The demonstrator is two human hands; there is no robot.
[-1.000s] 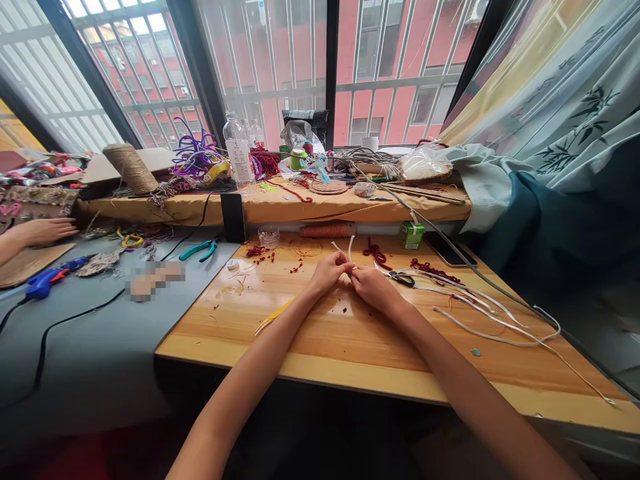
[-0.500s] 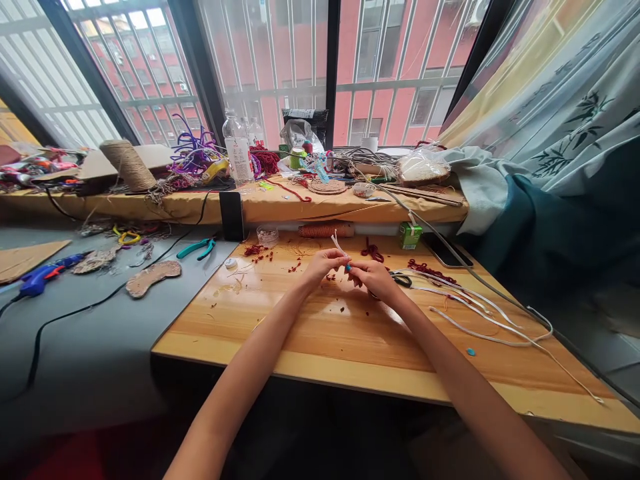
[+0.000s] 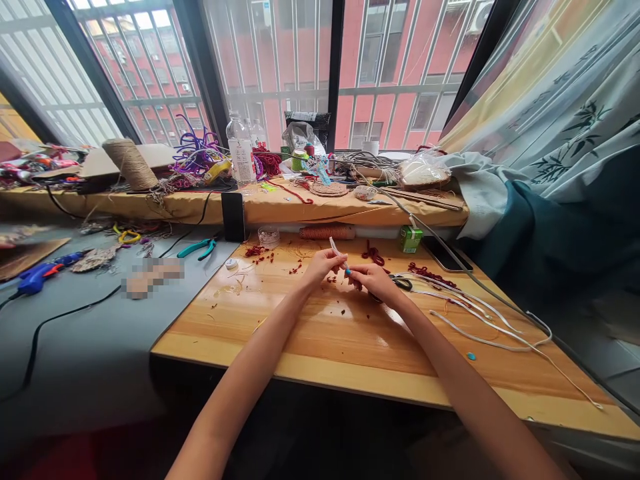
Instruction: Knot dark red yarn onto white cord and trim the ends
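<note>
My left hand (image 3: 325,265) pinches a white cord (image 3: 334,245) whose end sticks up above the fingers. Close against it on the right, my right hand (image 3: 373,279) has its fingers closed around a small turquoise piece (image 3: 348,272) at the lower part of the cord. Dark red bits peek out under the right fingers. Black-handled scissors (image 3: 401,283) lie just right of that hand, partly hidden by it. Long white cords (image 3: 493,319) trail over the wooden board to the right, and a turquoise bead (image 3: 471,357) rests near its front edge.
Red yarn (image 3: 373,253), a green box (image 3: 411,239) and a phone (image 3: 445,253) sit at the board's back. Teal pliers (image 3: 197,249) and a blue glue gun (image 3: 43,273) lie on the grey surface at left. A cluttered shelf (image 3: 285,207) runs behind.
The cord end between my hands now shows as one strand instead of spread ends. Both hands stay nearly in place. Something blurred has appeared at the far left edge.
</note>
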